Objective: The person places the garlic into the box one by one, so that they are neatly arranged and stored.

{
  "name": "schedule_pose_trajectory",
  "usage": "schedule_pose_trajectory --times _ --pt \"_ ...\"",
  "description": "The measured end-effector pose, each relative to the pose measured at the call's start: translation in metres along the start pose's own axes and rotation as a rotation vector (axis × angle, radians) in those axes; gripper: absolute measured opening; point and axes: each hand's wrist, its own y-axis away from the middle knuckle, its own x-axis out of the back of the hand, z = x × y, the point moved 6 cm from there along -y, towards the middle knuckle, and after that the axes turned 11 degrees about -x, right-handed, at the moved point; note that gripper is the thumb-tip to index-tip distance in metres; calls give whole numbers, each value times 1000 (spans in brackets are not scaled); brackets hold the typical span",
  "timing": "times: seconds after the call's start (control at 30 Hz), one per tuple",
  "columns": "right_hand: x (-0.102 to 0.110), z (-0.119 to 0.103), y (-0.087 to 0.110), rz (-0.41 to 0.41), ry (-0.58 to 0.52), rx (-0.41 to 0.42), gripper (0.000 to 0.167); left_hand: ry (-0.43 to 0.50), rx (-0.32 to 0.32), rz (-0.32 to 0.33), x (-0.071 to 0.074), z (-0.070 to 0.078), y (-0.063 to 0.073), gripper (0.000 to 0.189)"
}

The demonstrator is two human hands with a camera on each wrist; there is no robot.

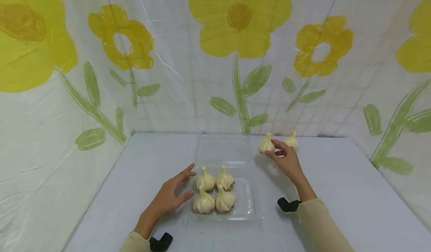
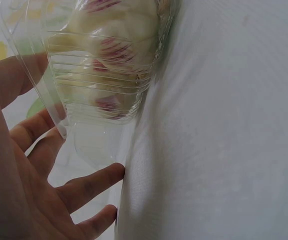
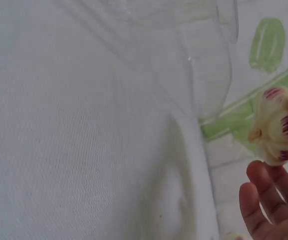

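Observation:
My right hand (image 1: 286,161) holds a white garlic bulb (image 1: 266,144) between thumb and fingers, above the far right part of the table. In the right wrist view the root end and purple streaks of this garlic bulb (image 3: 276,127) show. Several garlic bulbs (image 1: 204,201) sit in two rows in the left part of an open clear plastic container (image 1: 247,196). At its left side is my left hand (image 1: 168,196), fingers spread and loosely bent. The left wrist view shows these fingers (image 2: 91,187) beside the container's ribbed wall (image 2: 101,77), some touching its rim.
Another garlic bulb (image 1: 291,140) stands near the table's back edge, partly behind my right hand. The container's clear lid (image 1: 222,149) lies folded back behind it. A white sheet with painted yellow flowers (image 1: 239,18) hangs behind the white table (image 1: 347,192).

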Motion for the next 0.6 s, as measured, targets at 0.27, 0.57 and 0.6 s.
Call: schedule_pose_trajectory --times 0.27,0.57,0.6 --pt "-5 -16 21 -66 -104 27 57 2 3 -8 0 0 2 50" --pt "-22 -33 41 -197 -78 106 52 8 7 -5 1 -1 2 51" --pt "-24 -35 43 -209 -62 119 51 8 8 -6 1 -1 2 51"
